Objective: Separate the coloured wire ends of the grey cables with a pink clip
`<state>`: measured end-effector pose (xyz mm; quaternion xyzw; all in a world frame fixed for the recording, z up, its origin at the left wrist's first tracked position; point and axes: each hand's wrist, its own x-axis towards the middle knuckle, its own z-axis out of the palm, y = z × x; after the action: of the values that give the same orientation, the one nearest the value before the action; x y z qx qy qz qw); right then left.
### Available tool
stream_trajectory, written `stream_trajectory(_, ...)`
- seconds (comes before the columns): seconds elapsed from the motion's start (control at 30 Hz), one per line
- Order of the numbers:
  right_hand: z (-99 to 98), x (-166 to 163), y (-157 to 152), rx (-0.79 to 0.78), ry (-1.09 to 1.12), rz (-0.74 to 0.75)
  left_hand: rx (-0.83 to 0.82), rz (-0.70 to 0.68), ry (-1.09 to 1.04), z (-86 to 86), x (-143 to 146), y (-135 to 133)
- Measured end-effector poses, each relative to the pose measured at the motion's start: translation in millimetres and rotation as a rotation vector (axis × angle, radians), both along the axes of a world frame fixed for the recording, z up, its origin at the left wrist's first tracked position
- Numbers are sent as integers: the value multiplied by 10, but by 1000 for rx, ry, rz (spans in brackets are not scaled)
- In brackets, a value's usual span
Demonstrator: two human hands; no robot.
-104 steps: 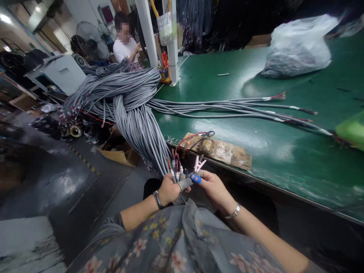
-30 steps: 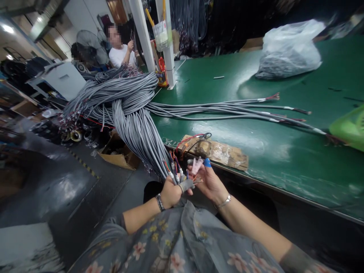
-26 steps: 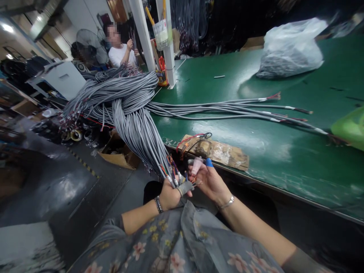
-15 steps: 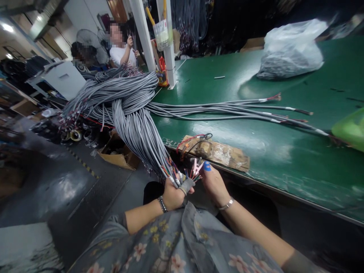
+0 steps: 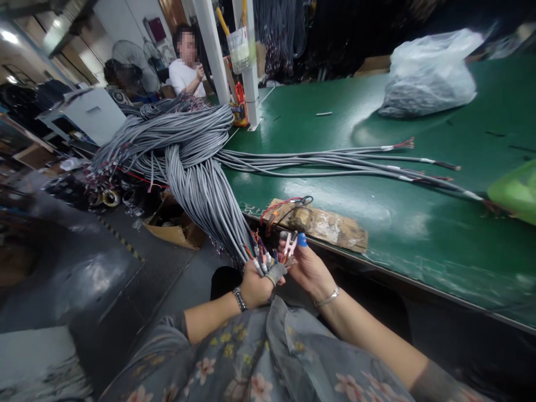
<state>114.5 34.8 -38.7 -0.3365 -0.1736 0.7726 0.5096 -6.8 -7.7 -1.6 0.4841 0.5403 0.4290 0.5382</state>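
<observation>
Clutching a fistful of grey cable ends [image 5: 260, 258], the left hand [image 5: 254, 288] is closed tight around them, with coloured wires fanning upward. The right hand [image 5: 310, 272], just beside it, pinches a small pink tool [image 5: 290, 245] close to those wire tips. From the fist, the cable bundle [image 5: 201, 184] runs up and left onto the green table [image 5: 377, 234].

l hand [image 5: 255, 287]: cable ends [image 5: 260, 258], r hand [image 5: 310, 271]: clip [image 5: 290, 245]
</observation>
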Motion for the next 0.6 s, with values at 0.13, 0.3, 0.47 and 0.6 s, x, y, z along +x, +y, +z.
stream_trajectory(0.13,72,-16,-26,-36,40,-21,24,-17,-2,22,-15,-5)
stream_trajectory(0.3,155,74,-94,1,34,109,24,-21,12,43,-56,-29)
stream_trajectory(0.47,171,212,-169,157,-121,330,-5,-60,15,73,-84,-61)
stream_trajectory(0.6,197,206,-211,216,-243,362,42,-129,48,-12,-118,-44)
